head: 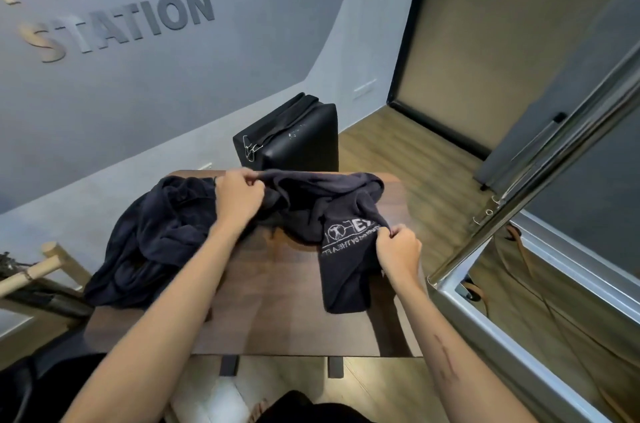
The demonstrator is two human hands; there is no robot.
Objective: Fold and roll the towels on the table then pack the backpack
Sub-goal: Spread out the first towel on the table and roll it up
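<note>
Towel [332, 215], dark soft terry, rumpled, pinched by both hands' fingers [393, 232]

Two hands in view: left hand [239, 196], right hand [398, 254]. One dark printed towel [341, 249], stretched between both hands. One heap of dark towels [152, 235] at table's left; number within heap cannot be told. One wooden table [287, 325]. One black padded box [294, 138] beyond table. One metal pole [540, 163] at right.

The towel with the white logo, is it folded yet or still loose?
Loose. The logo towel hangs bunched between the left hand and right hand, which pinch its edge above the table.
</note>
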